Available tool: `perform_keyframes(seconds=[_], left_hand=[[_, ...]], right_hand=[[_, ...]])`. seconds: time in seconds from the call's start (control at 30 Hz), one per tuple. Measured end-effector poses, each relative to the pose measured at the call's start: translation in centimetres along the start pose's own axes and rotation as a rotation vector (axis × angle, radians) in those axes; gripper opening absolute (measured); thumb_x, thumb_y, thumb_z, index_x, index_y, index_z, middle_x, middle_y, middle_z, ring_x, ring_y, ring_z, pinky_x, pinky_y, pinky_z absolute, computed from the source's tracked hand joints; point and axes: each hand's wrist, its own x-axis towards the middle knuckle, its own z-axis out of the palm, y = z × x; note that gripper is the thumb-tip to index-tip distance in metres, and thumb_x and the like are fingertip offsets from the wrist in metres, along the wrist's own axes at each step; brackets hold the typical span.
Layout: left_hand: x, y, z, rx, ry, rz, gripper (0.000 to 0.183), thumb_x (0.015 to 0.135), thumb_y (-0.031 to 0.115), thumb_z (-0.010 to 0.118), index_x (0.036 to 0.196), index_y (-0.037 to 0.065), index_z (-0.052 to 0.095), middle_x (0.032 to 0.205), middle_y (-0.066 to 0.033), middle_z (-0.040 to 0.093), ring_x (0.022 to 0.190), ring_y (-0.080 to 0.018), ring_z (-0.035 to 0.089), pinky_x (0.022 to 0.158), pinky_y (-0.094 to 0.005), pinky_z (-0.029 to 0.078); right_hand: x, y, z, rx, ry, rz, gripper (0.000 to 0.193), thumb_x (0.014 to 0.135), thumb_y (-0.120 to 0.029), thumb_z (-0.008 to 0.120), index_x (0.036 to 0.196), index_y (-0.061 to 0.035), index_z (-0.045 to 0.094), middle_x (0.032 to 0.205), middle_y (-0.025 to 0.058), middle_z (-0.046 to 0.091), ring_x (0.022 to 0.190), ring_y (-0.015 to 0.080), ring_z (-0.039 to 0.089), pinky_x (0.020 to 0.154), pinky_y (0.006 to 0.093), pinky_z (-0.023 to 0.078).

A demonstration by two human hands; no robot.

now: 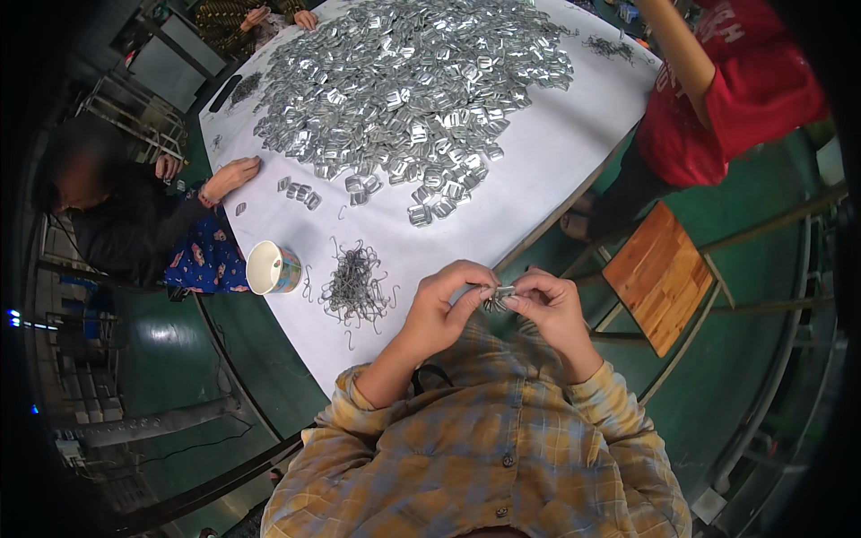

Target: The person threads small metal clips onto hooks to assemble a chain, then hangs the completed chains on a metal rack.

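Observation:
My left hand (441,309) and my right hand (552,309) meet in front of my chest, near the table's right edge. Their fingertips pinch a small silvery metal buckle (505,291) between them. Dark, thin wire hooks (494,305) seem to show just under it, partly covered by my fingers. To the left of my hands, a pile of bent wire hooks (356,285) lies on the white tabletop (475,242). Farther off, a large heap of flat silvery metal buckles (404,99) covers much of the table.
A paper cup (263,268) stands by the left edge. At the left, a co-worker's hand (231,179) rests near a few loose buckles (299,193). Another person in a red shirt (717,99) stands at the right, beside a wooden stool (659,278). More hooks (610,47) lie far right.

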Motion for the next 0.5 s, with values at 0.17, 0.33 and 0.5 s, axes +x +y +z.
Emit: perform_keyframes(seconds=[0.17,0.33,0.5], left_hand=[[-0.8,0.0,0.5,0.083,0.045,0.059,0.011,0.082,-0.003,0.057,0.092,0.002,0.056,0.087,-0.0099,0.061,0.077,-0.0208,0.06,0.069,-0.0288,0.047],[-0.9,0.4,0.8,0.11,-0.018,0.05,0.007,0.084,-0.004,0.053,0.09,0.0,0.053,0.088,-0.0127,0.06,0.083,-0.0215,0.06,0.076,-0.03,0.047],[-1.5,0.4,1.0,0.127,-0.044,0.046,0.009,0.083,-0.005,0.053,0.091,0.0,0.053,0.087,-0.0125,0.059,0.081,-0.0221,0.059,0.073,-0.0294,0.047]], right_hand=[[1.9,0.0,-1.5,0.002,-0.105,0.011,0.013,0.077,-0.007,0.069,0.086,0.001,0.066,0.08,0.0048,0.062,0.072,0.0105,0.055,0.069,0.0246,0.043],[7.4,1.7,-0.9,-0.401,-0.031,-0.126,0.021,0.078,-0.015,0.068,0.092,0.0008,0.066,0.08,0.0097,0.061,0.073,0.0171,0.058,0.068,0.0267,0.045],[13.0,4.0,1.7,-1.038,0.005,-0.459,0.031,0.074,-0.009,0.066,0.105,-0.0045,0.063,0.087,0.0122,0.055,0.083,0.0283,0.054,0.074,0.0354,0.044]])
